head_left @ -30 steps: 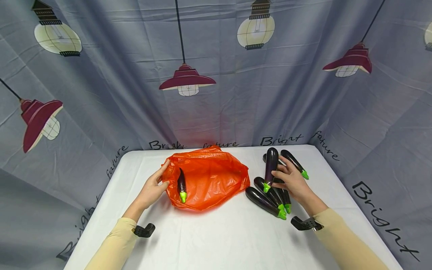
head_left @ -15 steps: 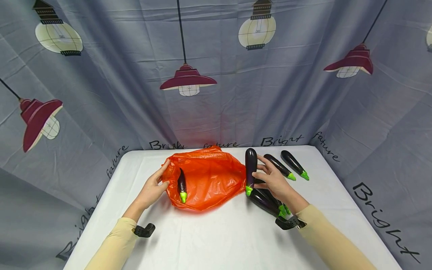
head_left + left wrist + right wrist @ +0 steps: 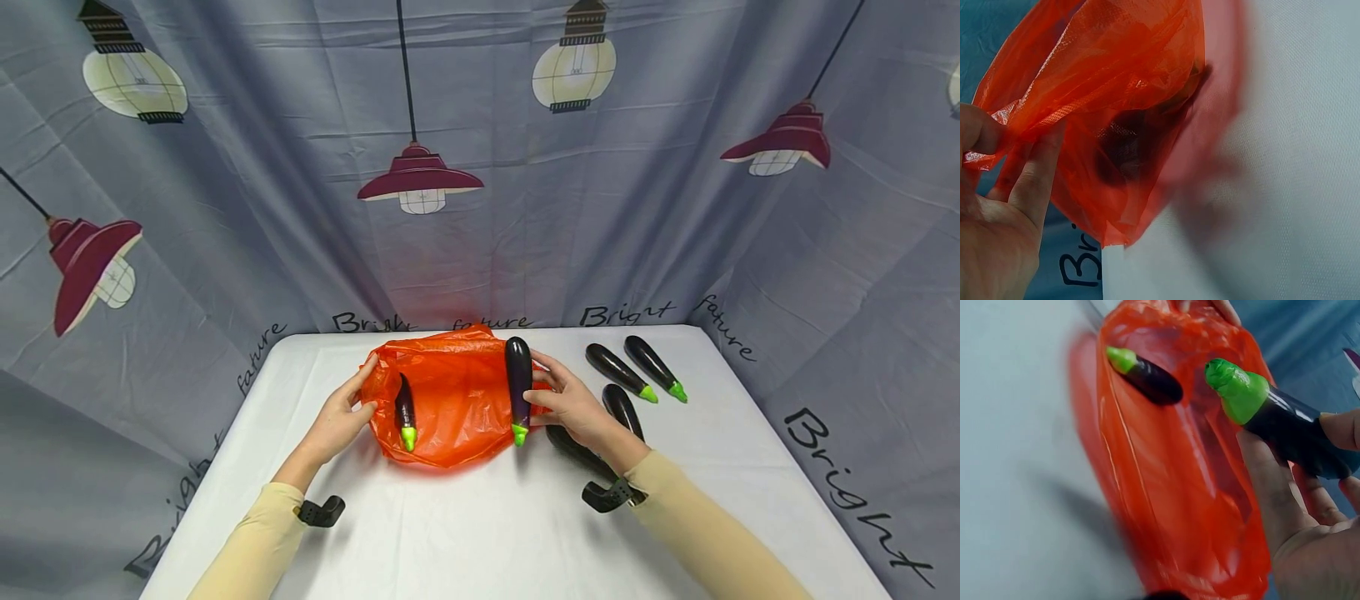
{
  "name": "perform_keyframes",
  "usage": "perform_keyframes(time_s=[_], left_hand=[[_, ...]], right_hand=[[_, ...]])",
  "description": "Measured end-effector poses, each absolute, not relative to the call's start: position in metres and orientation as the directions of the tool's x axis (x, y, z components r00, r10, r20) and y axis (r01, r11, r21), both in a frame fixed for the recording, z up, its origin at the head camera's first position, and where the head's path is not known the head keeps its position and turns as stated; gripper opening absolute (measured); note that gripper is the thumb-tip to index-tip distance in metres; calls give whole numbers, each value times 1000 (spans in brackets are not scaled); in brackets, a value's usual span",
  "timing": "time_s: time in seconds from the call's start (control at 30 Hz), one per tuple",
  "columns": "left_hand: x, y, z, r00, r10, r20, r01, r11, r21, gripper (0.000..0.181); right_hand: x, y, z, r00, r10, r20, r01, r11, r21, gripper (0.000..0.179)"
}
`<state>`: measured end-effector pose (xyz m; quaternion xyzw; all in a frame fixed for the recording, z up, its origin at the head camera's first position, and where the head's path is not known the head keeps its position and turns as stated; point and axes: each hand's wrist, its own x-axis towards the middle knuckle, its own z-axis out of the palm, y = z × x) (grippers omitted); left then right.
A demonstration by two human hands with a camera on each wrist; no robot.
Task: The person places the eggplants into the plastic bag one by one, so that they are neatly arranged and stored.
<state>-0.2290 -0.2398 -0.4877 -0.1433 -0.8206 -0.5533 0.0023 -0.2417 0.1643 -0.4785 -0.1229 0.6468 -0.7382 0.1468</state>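
Observation:
A red plastic bag [image 3: 465, 392] lies on the table with its mouth spread toward me. My left hand [image 3: 339, 421] pinches the left edge of the bag; in the left wrist view the thumb and fingers [image 3: 1038, 169] grip the thin film. One eggplant [image 3: 405, 408] with a green stem end rests inside, near the bag's left side. My right hand [image 3: 573, 407] holds a second eggplant [image 3: 519, 383] upright in front of the bag's right part, green end down. The right wrist view shows the thumb and fingers round this held eggplant [image 3: 1285, 422].
Right of the bag several more eggplants lie on the white table [image 3: 465, 533]: two at the back, one eggplant [image 3: 617, 367] and another [image 3: 652, 362], and others [image 3: 621, 408] partly hidden by my right hand and wrist. A grey printed curtain [image 3: 480, 250] hangs behind the table.
My right hand has carried the upright eggplant leftward from over the pile to the front of the bag's right part. The left hand and the bag have stayed nearly still.

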Motion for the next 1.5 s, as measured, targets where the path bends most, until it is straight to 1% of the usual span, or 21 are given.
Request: perform_keyframes(time_s=[0.33,0.73,1.07,1.27,1.5], left_hand=[[-227,-239,-485,-958,235,163,240,351,905,79],[-227,-240,-486,-957,237,165,243,350,905,80],[-226,-239,-484,-961,232,148,223,341,913,80],[-226,-237,-483,-958,242,156,232,327,916,80],[-228,-237,-485,-955,246,165,240,317,918,78]], right_hand=[[-240,131,-482,-867,-496,-53,120,-104,-987,75],[-246,96,-488,-831,-546,-103,150,-43,-988,73],[-256,67,-493,-837,-526,-153,163,28,-986,72],[-265,51,-500,-845,-502,-185,171,74,-982,73],[-274,36,-503,-858,-473,-198,183,79,-980,73]])
